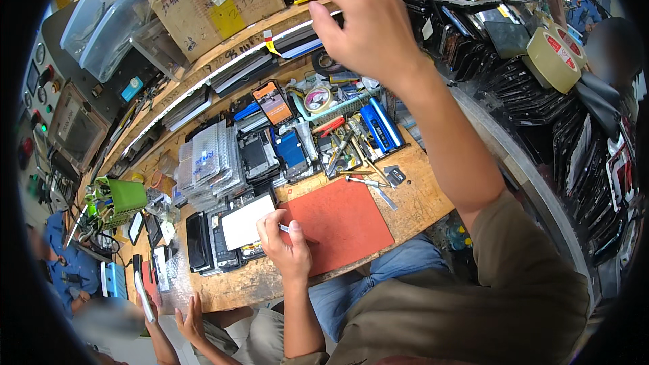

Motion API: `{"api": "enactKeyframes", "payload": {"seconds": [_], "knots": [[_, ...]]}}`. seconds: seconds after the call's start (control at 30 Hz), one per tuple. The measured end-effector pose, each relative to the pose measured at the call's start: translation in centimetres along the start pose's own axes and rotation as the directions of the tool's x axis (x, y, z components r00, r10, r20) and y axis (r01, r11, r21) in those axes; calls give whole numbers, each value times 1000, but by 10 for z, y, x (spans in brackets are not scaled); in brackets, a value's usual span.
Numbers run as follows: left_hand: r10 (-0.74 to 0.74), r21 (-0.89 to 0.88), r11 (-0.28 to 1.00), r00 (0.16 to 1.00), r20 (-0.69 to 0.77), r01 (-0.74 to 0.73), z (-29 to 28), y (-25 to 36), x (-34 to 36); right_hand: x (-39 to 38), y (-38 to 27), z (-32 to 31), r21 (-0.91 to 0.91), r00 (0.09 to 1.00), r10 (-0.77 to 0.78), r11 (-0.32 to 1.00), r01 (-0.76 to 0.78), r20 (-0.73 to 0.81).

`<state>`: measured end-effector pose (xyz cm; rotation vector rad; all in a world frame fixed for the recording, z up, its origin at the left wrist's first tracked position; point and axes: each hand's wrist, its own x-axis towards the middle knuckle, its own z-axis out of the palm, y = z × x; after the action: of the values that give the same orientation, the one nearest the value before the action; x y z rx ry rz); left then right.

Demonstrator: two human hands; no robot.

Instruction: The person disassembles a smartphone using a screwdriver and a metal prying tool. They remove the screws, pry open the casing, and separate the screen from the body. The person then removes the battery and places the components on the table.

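Observation:
My left hand [287,249] is closed at the front edge of the bench, at the left side of a red mat [348,223]. A small slim white-and-grey piece [284,228] pokes out between its thumb and fingers; its kind cannot be made out. Just left of that hand, a white rectangular panel [247,222] rests on a row of dark phone parts [220,242]. High over the bench my right hand [365,27] is raised at the shelf, thumb and fingers apart, with nothing visible in it. A small yellow item [304,0] lies on the shelf by its fingertips.
Behind the mat stand a lit phone [272,103], bubble-wrapped stacks [208,162], a teal basket [345,107] and a blue device [382,127]. Screwdrivers [365,181] lie beside the mat. A co-worker's hands [191,321] are at the lower left. Stacked dark panels [534,108] fill the right.

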<state>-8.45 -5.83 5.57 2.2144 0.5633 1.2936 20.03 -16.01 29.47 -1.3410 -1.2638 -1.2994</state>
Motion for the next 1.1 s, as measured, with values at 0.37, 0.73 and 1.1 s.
{"api": "enactKeyframes", "payload": {"seconds": [0.37,0.73,1.1], "knots": [[-181,-172,965,976,120,200,9,-6,5,4,-5,13,-340,945,185,936,-86,270],[-195,-210,949,962,192,235,19,-9,5,12,-1,14,-254,861,229,960,-122,455],[-167,-217,954,970,179,204,10,-11,-2,16,4,17,-205,889,337,937,-284,309]]}}
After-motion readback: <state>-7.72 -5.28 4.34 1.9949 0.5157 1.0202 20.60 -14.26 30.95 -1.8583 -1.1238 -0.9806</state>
